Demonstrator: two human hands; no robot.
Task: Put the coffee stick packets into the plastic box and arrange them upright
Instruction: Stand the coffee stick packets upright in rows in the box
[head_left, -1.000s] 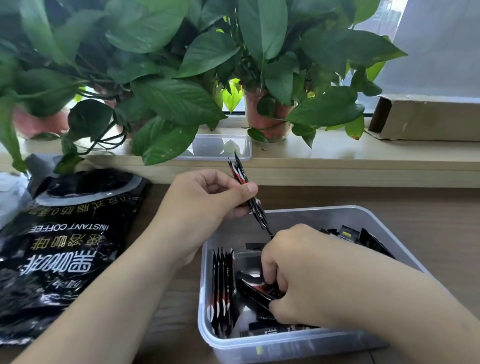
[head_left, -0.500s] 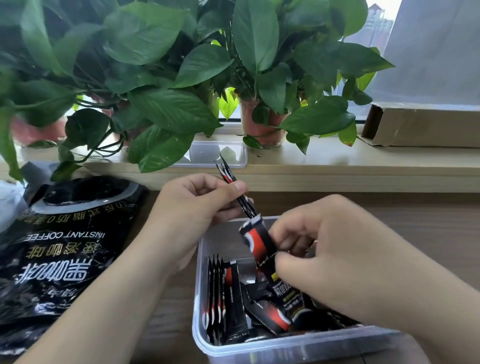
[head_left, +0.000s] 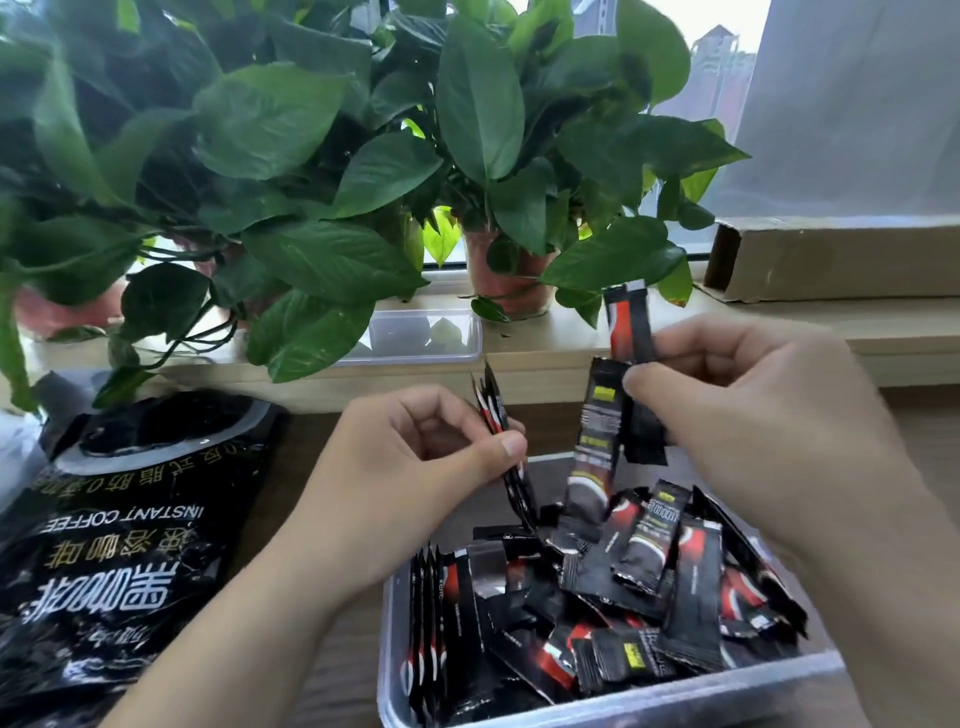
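The coffee stick packets (head_left: 649, 571) mostly lie in a loose, crisscrossed heap inside the clear plastic box (head_left: 388, 654), which sits on the wooden table (head_left: 353, 670) at the near edge of the view. Against the box's left wall a short row of packets (head_left: 427, 618) stands on edge, pressed side by side, apart from the jumble that fills the rest.

Above the box's far left corner, the left hand (head_left: 415, 467) pinches a thin bundle of packets (head_left: 491, 406) between thumb and curled fingers. The bundle is seen edge-on, tilted, its lower end dipping toward the box.

To the right and a little higher, the right hand (head_left: 753, 415) grips two packets (head_left: 600, 431) under its thumb. One hangs down with its lower end among the heap; the other points up past the fingers, showing a red and black face.

Left of the box lies a large black instant coffee bag (head_left: 119, 519), flat on the table. Behind, on the window sill, stand leafy potted plants (head_left: 322, 156), a clear plastic lid or tray (head_left: 421, 338) and a cardboard box (head_left: 841, 254) at the right.
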